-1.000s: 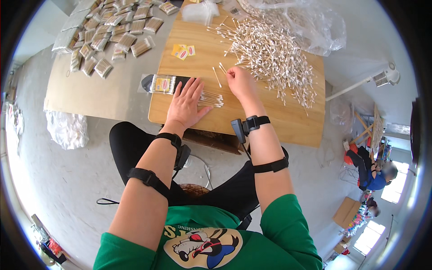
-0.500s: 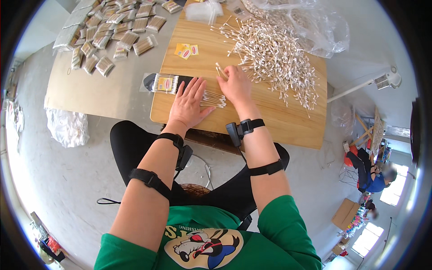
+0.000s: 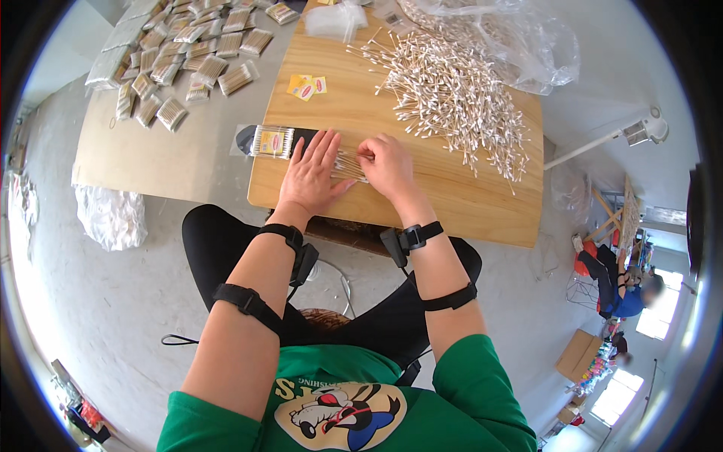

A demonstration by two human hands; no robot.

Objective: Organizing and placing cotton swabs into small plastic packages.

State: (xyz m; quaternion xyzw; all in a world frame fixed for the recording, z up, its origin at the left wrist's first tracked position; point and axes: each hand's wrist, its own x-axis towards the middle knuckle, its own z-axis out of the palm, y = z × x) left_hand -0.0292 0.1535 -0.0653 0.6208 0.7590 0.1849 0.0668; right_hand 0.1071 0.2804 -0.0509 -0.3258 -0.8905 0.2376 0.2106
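Note:
My left hand (image 3: 310, 169) lies flat with its fingers stretched out, covering part of a black strip (image 3: 305, 134) and the left part of a small row of cotton swabs (image 3: 346, 163). Closed in a pinch, my right hand (image 3: 388, 167) is at the right ends of that row, with cotton swabs at its fingertips; how many is hidden. Just left of my left hand, a flat bundle of cotton swabs (image 3: 261, 140) with a yellow label card (image 3: 273, 142) sits on the strip, by a clear bag. A large loose heap of cotton swabs (image 3: 459, 94) spreads beyond my right hand.
Yellow label cards (image 3: 305, 87) lie on the wooden board (image 3: 467, 203). Clear bags (image 3: 335, 21) and plastic sheeting (image 3: 546, 53) are at the far side. Many packed swab bags (image 3: 203, 53) cover the far left table. A white lamp arm (image 3: 595, 147) stands right. Another person (image 3: 629, 297) sits farther off.
My right hand has moved left and toward me, from the edge of the heap to the small row, bringing cotton swabs in its pinch. My left hand stays flat in place.

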